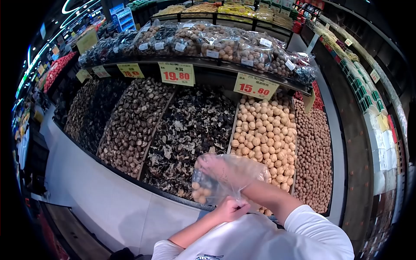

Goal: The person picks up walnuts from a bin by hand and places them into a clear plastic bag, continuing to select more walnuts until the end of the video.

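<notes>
A clear plastic bag (221, 173) with several walnuts (200, 193) at its bottom left hangs over the front of the dried black fungus (190, 125). My left hand (234, 209) is closed on the edge of the bag, close to my body. My right arm reaches across, and my right hand (212, 167) is inside or behind the bag's clear film, above the walnuts in it. Its fingers are blurred by the film, so what they hold cannot be made out. The bin of pale walnuts (264, 134) lies to the right of the bag.
Dried mushrooms (130, 125) fill the bin on the left, and small brown nuts (312, 160) the one on the right. Above them runs a shelf of bagged goods (216, 41) with price signs (177, 74). Grey floor (104, 195) stretches along the front left.
</notes>
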Demonstrator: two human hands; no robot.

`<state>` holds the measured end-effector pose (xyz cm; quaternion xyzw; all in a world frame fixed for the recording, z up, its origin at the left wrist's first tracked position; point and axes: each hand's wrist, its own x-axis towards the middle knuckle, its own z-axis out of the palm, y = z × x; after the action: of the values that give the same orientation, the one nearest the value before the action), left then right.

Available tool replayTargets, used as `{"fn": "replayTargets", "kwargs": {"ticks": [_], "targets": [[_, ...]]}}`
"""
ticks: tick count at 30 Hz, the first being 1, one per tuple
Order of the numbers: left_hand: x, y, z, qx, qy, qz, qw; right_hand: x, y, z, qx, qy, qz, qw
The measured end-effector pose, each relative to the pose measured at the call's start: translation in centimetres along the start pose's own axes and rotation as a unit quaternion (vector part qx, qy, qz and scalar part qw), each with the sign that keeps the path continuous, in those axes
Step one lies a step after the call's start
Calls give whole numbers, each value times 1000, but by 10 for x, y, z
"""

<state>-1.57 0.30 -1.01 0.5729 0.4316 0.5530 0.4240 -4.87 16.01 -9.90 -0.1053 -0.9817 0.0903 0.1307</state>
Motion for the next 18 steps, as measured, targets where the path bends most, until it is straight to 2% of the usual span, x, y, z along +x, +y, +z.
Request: {"fn": "replayTargets", "kwargs": {"ticks": [4,5,6,7,8,9,10,12,13,15,16,17,18], "targets": [[4,-4,-2,-8,-8,-18,1000,-5,9,33,59,36,-29,997],[4,-5,-2,-9,-7,-21,1000,-5,9,41,225,69,-24,972],[5,-7,-1,-8,-4,-15,1000,-5,9,45,384,100,-19,918],[6,-8,-1,-7,-1,-9,1000,-7,11,48,386,98,-18,917],[7,-10,-1,-8,0,-11,1000,-10,15,49,223,61,-41,972],[9,-11,-2,-4,-8,6,1000,-11,17,48,54,23,-62,996],[11,-12,-3,0,-17,22,1000,-11,18,47,56,21,-61,996],[13,-13,-2,4,-15,31,999,-9,22,45,201,-6,-28,979],[13,-13,-1,9,-14,41,999,-7,16,29,202,-8,-27,979],[13,-9,0,2,-13,29,1000,-4,-1,-15,291,4,49,955],[13,-8,0,-5,-12,18,1000,-7,5,8,292,3,49,955],[12,-9,0,-6,-12,16,1000,-12,15,47,364,7,39,931],[11,-9,-1,-7,-20,13,1000,-12,15,57,433,12,31,901]]}}
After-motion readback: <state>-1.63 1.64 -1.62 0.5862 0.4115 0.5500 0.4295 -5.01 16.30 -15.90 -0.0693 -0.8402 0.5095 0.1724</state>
